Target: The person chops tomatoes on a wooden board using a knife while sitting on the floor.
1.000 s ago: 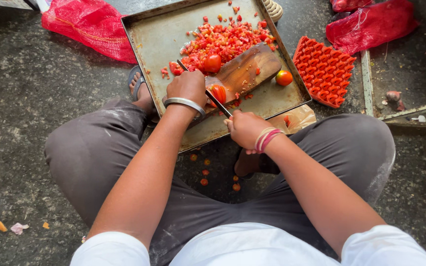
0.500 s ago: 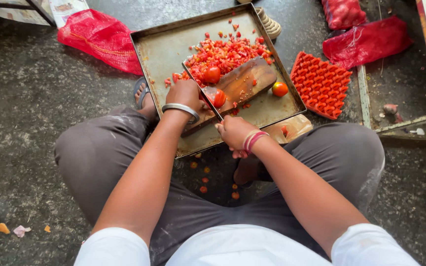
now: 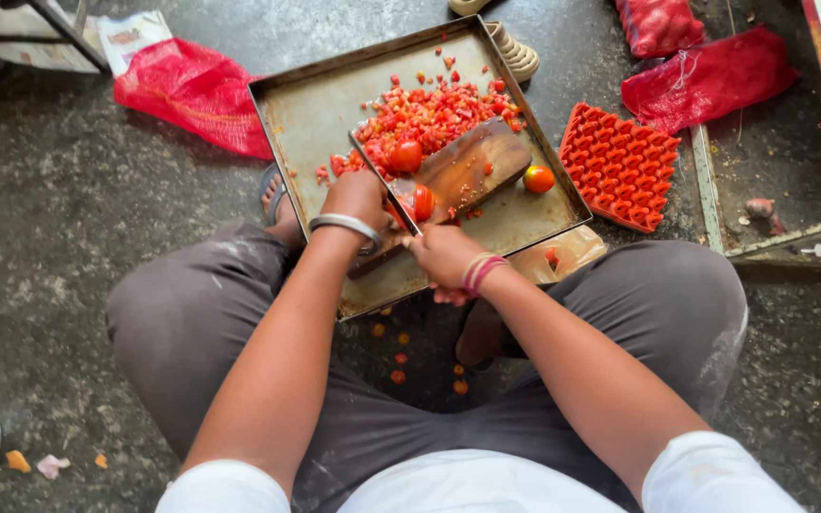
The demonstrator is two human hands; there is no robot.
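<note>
Bare right hand [image 3: 444,255] gripping knife [image 3: 387,187]

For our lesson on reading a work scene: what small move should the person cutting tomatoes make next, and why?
Probably bring the knife down through the tomato piece on the wooden board. The right hand grips the handle with the blade lying beside the piece, the left hand rests by it, and chopped tomato already fills the metal tray beyond.
</note>
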